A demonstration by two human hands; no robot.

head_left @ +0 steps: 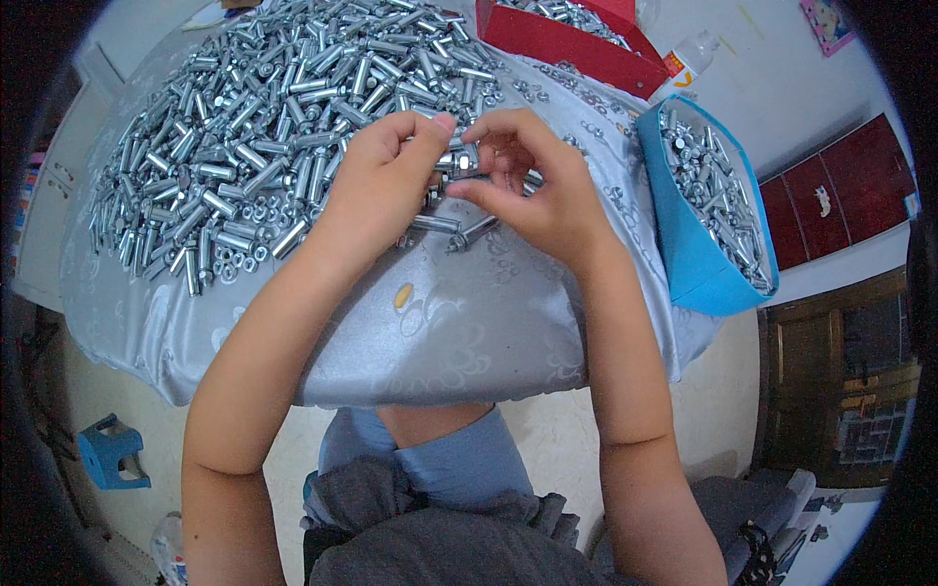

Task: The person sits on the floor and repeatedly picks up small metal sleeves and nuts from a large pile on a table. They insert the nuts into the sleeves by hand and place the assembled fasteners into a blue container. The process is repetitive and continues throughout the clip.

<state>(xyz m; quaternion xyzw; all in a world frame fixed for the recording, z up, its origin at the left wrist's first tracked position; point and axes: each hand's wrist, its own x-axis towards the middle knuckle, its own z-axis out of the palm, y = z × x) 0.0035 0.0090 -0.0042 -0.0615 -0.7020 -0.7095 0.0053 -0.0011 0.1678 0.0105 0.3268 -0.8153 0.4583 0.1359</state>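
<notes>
Between my two hands, over the table's near middle, is a shiny metal expansion bolt [463, 163] with a hex nut. My left hand [386, 171] is closed around one end, its thumb on top and its other fingers mostly hidden. From the other side, my right hand [537, 176] grips the bolt, with thumb and forefinger curled near the nut. Just below the hands, a couple of loose bolts [473, 232] lie on the cloth. A large heap of similar metal expansion bolts [283, 117] spreads beyond and left of my left hand.
A silvery patterned cloth [430, 342] covers the table. At right stands a blue fabric bin [718, 264] full of bolts; a red box [576, 54] with metal parts sits at the back. Small nuts and washers [532, 90] lie scattered. A white bottle [692, 54] stands behind the bin.
</notes>
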